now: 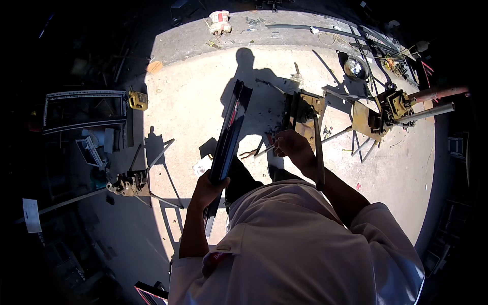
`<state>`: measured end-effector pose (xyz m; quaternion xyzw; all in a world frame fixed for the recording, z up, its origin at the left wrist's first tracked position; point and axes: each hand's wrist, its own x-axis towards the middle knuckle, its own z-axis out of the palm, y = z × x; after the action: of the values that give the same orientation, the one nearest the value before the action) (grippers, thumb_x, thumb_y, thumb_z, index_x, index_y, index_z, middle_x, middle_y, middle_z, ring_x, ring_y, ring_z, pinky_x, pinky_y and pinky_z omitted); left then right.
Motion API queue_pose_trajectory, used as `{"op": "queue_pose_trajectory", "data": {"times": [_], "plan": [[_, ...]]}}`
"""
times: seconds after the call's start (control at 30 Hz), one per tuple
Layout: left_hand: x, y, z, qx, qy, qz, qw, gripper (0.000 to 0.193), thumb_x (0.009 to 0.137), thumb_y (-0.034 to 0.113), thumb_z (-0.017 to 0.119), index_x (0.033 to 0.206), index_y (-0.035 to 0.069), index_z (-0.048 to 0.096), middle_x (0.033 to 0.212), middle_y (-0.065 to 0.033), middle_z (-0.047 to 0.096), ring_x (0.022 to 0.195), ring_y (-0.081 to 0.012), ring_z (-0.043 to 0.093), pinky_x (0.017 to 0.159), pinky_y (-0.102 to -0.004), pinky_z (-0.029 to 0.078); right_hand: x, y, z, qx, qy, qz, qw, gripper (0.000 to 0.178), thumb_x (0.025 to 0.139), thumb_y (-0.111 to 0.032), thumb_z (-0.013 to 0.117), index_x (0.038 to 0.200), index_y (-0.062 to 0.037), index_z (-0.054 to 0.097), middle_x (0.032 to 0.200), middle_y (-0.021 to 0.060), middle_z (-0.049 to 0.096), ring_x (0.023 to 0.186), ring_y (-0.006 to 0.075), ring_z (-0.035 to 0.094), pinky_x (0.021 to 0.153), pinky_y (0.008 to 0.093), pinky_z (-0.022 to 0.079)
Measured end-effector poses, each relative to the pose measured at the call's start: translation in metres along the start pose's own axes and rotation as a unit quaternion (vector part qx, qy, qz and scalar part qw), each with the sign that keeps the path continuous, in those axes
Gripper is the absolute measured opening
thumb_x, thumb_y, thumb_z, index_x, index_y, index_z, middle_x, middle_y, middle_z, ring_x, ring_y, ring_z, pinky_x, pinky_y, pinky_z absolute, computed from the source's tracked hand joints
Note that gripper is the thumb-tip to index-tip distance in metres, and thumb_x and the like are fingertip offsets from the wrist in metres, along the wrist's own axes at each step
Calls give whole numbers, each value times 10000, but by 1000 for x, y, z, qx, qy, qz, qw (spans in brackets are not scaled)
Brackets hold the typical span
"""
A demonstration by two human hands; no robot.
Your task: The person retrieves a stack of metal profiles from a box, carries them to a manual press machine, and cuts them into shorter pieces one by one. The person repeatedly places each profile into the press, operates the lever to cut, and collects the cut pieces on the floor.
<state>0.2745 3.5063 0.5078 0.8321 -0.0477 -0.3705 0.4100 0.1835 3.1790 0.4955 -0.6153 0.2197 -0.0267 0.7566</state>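
In my left hand (207, 189) is a long dark metal profile (231, 134), gripped near its lower end. It slants up and away, with a reddish strip along its upper part. My right hand (295, 146) is closed, its fingers curled beside a yellowish bench press (310, 104) on a stand. Whatever those fingers hold, if anything, is too dark to make out. The press's long lever (318, 157) runs toward me, just right of that hand and over my right forearm.
Farther right stands another yellowish machine (394, 109) with a pipe handle. A metal bucket (356, 67) lies behind it. At left are a third stand-mounted tool (129, 185), a yellow jug (138, 100) and dark frames (84, 94). A white sack (219, 23) sits at the far edge.
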Motion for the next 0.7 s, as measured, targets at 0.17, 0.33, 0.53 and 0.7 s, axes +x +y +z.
{"op": "queue_pose_trajectory", "data": {"times": [0.17,0.33,0.53,0.7], "plan": [[118,-6,-56,105,-96,74,987,481,842,345,871,1095,-20,686,851,-97,725,768,-159,684,726,-349,557,1,-18,5,60,119,-3,991,242,1077,-236,639,1202,-30,652,992,51,707,896,130,678,834,318,566],[222,16,-104,210,-210,62,953,479,828,316,877,1094,-28,675,916,-140,757,861,-226,741,795,-385,579,9,17,27,125,364,39,922,331,1043,-324,688,1214,-43,657,1036,75,713,905,178,704,847,342,589],[317,-26,-141,301,-242,125,914,488,831,367,862,1077,-15,683,931,-175,756,863,-298,749,784,-411,581,53,65,81,132,375,136,907,298,1053,-261,666,1214,-10,664,1040,97,720,922,197,718,851,354,590],[365,-61,-139,339,-259,115,897,493,837,372,861,1079,-19,683,944,-184,760,879,-323,753,804,-418,587,78,105,92,80,329,150,929,312,1062,-260,630,1242,-6,648,1017,79,709,913,154,697,857,323,572]]}}
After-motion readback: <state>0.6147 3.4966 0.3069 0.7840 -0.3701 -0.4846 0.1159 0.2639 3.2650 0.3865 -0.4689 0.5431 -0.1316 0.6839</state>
